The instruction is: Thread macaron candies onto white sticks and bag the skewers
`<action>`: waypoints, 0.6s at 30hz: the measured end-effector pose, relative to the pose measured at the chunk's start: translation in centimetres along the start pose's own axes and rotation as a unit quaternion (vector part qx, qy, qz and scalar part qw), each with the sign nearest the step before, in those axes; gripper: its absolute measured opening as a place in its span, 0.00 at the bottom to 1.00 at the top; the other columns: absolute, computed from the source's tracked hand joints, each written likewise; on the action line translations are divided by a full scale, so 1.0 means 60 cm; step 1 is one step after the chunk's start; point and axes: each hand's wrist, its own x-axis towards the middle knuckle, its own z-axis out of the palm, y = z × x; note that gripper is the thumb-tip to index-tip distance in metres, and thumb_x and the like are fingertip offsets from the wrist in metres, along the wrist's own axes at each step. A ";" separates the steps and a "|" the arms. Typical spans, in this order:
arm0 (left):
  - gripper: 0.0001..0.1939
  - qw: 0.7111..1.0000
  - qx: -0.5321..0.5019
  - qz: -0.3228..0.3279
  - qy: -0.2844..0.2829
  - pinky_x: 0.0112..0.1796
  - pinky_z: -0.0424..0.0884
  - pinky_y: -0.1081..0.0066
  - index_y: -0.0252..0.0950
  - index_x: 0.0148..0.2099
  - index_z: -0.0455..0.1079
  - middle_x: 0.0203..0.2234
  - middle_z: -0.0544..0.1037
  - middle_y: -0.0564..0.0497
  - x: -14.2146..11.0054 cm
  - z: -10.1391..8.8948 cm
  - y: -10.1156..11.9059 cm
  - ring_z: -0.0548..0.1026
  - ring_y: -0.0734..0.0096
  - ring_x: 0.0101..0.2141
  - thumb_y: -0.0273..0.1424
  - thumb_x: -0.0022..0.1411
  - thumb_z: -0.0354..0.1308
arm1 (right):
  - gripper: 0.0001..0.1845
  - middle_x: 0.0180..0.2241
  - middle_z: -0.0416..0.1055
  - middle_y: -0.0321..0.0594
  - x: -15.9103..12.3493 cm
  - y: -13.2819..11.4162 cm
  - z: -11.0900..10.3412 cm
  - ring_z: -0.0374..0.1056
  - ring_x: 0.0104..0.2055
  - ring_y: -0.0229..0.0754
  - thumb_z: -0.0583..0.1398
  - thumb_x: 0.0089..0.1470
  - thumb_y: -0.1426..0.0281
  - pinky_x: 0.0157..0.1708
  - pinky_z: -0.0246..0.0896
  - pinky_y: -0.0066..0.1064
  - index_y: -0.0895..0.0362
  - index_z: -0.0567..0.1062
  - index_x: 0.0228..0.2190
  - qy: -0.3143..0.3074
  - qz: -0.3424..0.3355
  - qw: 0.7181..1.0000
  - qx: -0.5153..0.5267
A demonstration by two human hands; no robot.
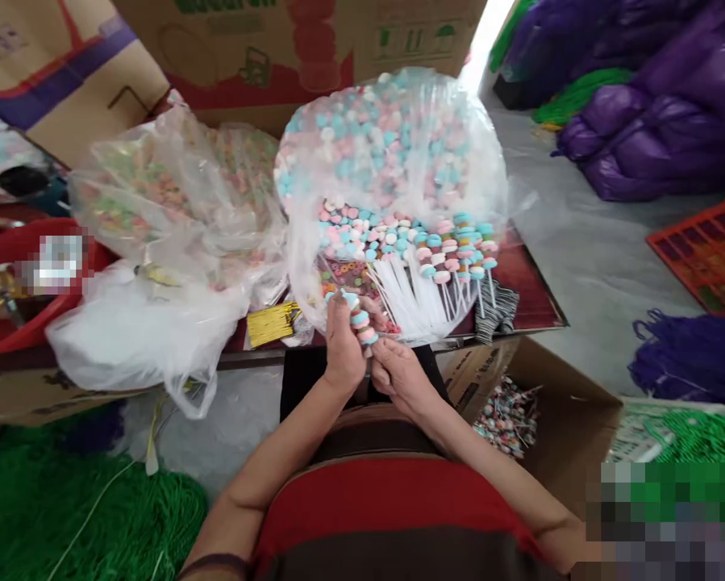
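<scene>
A candy skewer (360, 319) of pastel blue, pink and white pieces is held between my two hands at the table's front edge. My left hand (345, 347) wraps round the stacked candies. Lower down, my right hand (398, 367) pinches the skewer's bottom end, where the stick is mostly hidden by fingers. Just beyond my hands lie white sticks (402, 290) in a bundle. Finished-looking candy skewers (452, 250) rest to their right. Loose pastel candies (362, 230) spill from a big clear bag (392, 145), with ring-shaped gummies (343, 274) in front of them.
Clear bags of green and orange gummies (168, 177) and a red basin (11, 274) stand left. Yellow twist ties (271, 324) and striped ties (496, 311) lie on the table. An open carton (556, 411) with wrapped candies sits below right; purple bundles (640, 121) lie on the floor.
</scene>
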 end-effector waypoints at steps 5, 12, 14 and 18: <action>0.19 0.995 -0.076 0.049 0.050 0.24 0.67 0.76 0.43 0.39 0.63 0.25 0.73 0.60 0.015 0.006 0.017 0.72 0.77 0.23 0.47 0.57 0.67 | 0.20 0.20 0.66 0.30 -0.002 -0.015 -0.010 0.55 0.21 0.34 0.63 0.55 0.49 0.20 0.48 0.26 0.53 0.75 0.32 0.046 -0.113 0.980 -0.155; 0.23 0.997 -0.016 0.064 -0.031 0.37 0.75 0.71 0.42 0.50 0.71 0.42 0.82 0.51 0.030 -0.012 0.000 0.80 0.71 0.37 0.52 0.63 0.62 | 0.24 0.17 0.63 0.28 -0.001 -0.057 -0.074 0.52 0.18 0.35 0.61 0.57 0.49 0.21 0.49 0.29 0.56 0.81 0.40 0.145 -0.130 0.957 -0.214; 0.23 0.997 0.006 0.075 -0.010 0.35 0.74 0.73 0.43 0.53 0.71 0.44 0.82 0.50 0.035 -0.022 -0.002 0.81 0.72 0.38 0.50 0.63 0.64 | 0.22 0.19 0.65 0.30 0.012 -0.099 -0.100 0.56 0.20 0.36 0.59 0.59 0.51 0.24 0.53 0.30 0.55 0.81 0.40 0.220 -0.185 0.916 -0.281; 0.23 0.994 0.035 0.108 0.004 0.34 0.75 0.74 0.43 0.54 0.71 0.43 0.82 0.50 0.045 -0.045 -0.001 0.81 0.71 0.38 0.46 0.62 0.67 | 0.20 0.21 0.72 0.39 0.062 -0.199 -0.148 0.68 0.27 0.44 0.52 0.64 0.62 0.35 0.61 0.33 0.56 0.82 0.34 0.299 -0.207 0.774 -0.519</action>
